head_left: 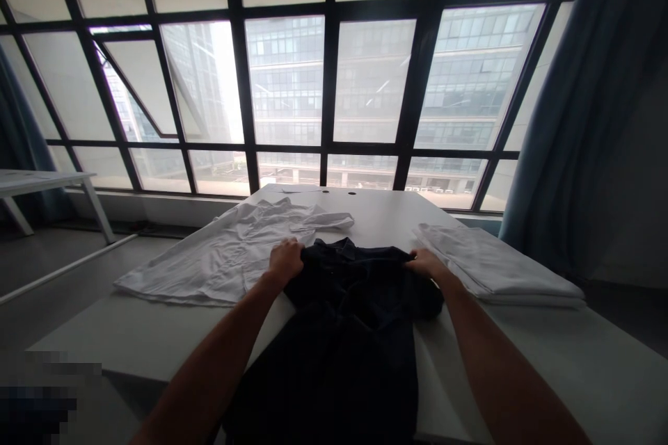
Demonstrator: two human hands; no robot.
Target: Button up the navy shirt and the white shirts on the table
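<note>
Both hands — left hand (285, 259), right hand (424, 263) — are pinching the dark cloth shirt's (349, 320) far edge, lying between them on the white tabletop (574, 354).

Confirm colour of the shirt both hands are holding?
Dark navy, nearly black shirt; head view, the only one.

Dark garment (344, 320) on the table (574, 361), spread shirt (219, 257) to its left, folded stack (495, 268) to its right.
</note>
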